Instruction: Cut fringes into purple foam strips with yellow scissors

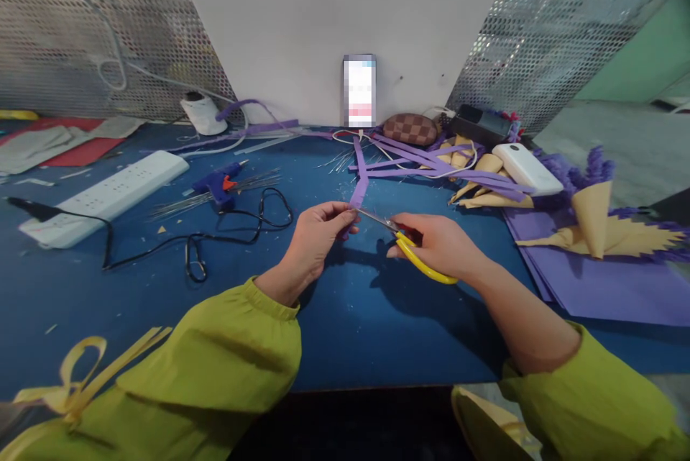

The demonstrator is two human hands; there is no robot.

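Clock centred on the left-hand pinch. We see our left hand point(322, 232) pinching a narrow, flat purple paper strip point(360, 189) between thumb and fingers; it leads off toward twelve o'clock, with a bend partway. Our right hand point(439, 242), toward three to four o'clock, is closed around the yellow handles of a pair of metal-bladed scissors point(412, 256), the blades pointing at the left thumb. Whether they touch the strip, or stand parted, we cannot tell.

Handling, as we judge it: the strip is light, limp and easy to crease or tear, so the grip belongs close to the blades, fingertips just off the cutting line. The scissors look stiff and firm to hold; the handles suit the grip, the metal end does not.

Edges: the near rim of the blue worktop point(345, 346) runs below six o'clock, and bare blue surface between our forearms gives elbow room. At nine o'clock sits a blue glue gun with a red trigger point(215, 186), its black cord point(237, 236) looping toward our left sleeve. Loose purple strips point(499, 184) crowd two to three o'clock, a snagging risk.
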